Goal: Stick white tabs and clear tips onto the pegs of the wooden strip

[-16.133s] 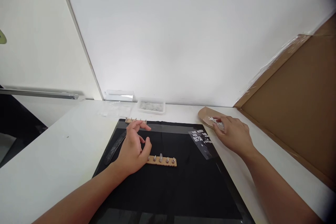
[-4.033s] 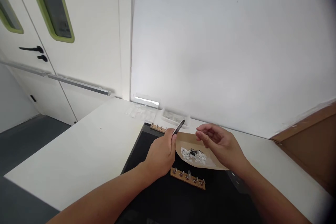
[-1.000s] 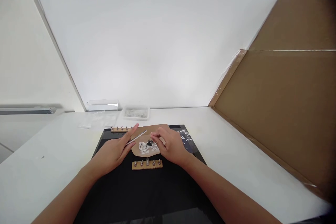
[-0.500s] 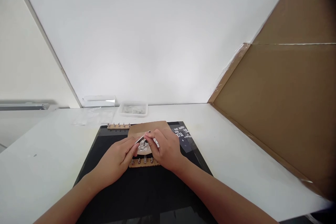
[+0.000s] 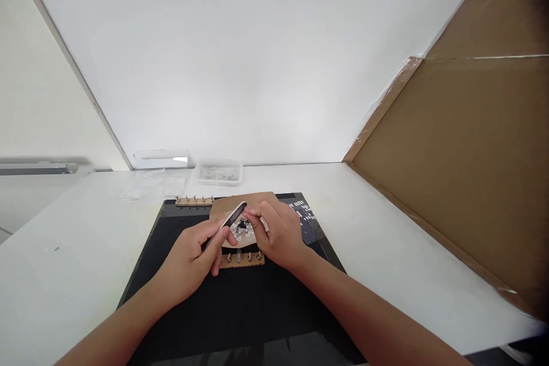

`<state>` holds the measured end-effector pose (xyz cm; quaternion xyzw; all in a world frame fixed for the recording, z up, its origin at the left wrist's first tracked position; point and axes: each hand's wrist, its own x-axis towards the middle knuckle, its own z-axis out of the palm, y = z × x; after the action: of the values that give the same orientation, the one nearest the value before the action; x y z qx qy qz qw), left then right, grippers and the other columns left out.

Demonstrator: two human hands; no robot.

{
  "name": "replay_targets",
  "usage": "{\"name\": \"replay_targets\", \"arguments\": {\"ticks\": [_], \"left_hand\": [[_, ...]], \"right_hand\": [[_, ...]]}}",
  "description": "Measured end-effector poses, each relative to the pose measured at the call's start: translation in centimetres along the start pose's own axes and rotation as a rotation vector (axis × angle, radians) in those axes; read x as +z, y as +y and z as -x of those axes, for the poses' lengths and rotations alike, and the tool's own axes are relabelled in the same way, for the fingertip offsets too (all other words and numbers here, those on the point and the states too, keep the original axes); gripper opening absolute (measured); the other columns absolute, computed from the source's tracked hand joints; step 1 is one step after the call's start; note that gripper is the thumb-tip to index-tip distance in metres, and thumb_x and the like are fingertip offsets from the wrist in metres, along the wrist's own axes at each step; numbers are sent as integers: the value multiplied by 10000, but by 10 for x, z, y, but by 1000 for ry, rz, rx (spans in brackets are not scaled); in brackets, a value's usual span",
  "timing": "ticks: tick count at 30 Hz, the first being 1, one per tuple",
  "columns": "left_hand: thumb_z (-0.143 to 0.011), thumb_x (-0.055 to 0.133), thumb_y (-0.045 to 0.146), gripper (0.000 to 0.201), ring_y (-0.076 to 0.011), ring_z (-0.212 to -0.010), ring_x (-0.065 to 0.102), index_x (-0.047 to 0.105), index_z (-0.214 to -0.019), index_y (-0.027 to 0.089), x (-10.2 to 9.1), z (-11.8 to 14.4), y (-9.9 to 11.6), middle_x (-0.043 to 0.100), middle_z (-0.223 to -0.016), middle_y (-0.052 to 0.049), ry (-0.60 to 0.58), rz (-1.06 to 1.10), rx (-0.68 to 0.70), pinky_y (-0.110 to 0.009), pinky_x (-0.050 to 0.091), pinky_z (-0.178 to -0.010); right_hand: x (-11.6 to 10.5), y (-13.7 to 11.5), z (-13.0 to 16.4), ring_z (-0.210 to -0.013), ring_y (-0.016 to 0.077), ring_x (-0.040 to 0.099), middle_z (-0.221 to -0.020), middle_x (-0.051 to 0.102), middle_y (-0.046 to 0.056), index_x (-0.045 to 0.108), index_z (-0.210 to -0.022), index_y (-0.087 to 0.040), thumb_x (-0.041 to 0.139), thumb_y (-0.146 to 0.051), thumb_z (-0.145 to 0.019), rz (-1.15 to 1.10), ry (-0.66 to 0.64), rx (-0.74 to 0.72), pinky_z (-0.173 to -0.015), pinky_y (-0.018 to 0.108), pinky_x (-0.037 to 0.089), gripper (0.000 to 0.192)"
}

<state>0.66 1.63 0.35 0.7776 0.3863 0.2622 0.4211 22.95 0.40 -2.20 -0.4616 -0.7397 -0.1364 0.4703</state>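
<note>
On black mat (image 5: 240, 303), mid-table, both hands at work close together. Left hand (image 5: 195, 257) at approx 7 o'clock of brown card piece (image 5: 246, 206), fingers clenched round dark slim tool (image 5: 225, 225); tool tilted, tip up toward 1 o'clock, pale glint along its top edge, lower end hidden in fist. Right hand (image 5: 278, 234) at 4 o'clock of card, thumb + forefinger pinched together over pile of small white bits (image 5: 243, 230); can't tell whether a bit is actually nipped betw. fingertips, too small. Pile: tiny white/grey pcs w/ one dark pc in middle, lying on card, card flat on mat w/ rounded near edge.

Just below pile, at 6 o'clock, short wooden strip w/ metal pegs (image 5: 242, 259): tan, narrow, row of upright silver studs, partly hidden by left fingers at its left end, touching or almost touching right hand at its right end. Second pegged strip (image 5: 194, 201) at 10 o'clock of card, at mat's far edge, well apart from hands, same tan wood + small pegs.

Clear sheet w/ white printed marks (image 5: 305, 214) at 2 o'clock of right hand, on mat. Clear plastic tray (image 5: 218, 172) at 12 o'clock, on white table (image 5: 386, 240) by wall, greyish contents, blurred. Big cardboard panel (image 5: 463, 160) leaning at 3 o'clock, along table's right side.
</note>
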Motion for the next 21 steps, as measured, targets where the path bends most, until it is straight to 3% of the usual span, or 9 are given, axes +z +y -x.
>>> {"name": "replay_targets", "arguments": {"ticks": [10, 21], "left_hand": [[-1030, 519, 635, 500, -91, -400, 466, 736, -1056, 185, 7, 0, 1, 649, -597, 19, 31, 189, -128, -209, 418, -449], [-1037, 510, 609, 482, -93, -405, 383, 716, -936, 186, 10, 0, 8, 536, -447, 55, 0, 252, -184, -206, 330, -471]], "right_hand": [[0, -5, 1, -740, 159, 704, -842, 778, 6, 685, -967, -235, 636, -256, -1060, -95, 42, 111, -660, 291, 491, 107], [5, -8, -2, -698, 165, 659, -799, 709, 9, 612, -936, -229, 584, -232, -1070, -94, 2, 137, -656, 289, 478, 137]]}}
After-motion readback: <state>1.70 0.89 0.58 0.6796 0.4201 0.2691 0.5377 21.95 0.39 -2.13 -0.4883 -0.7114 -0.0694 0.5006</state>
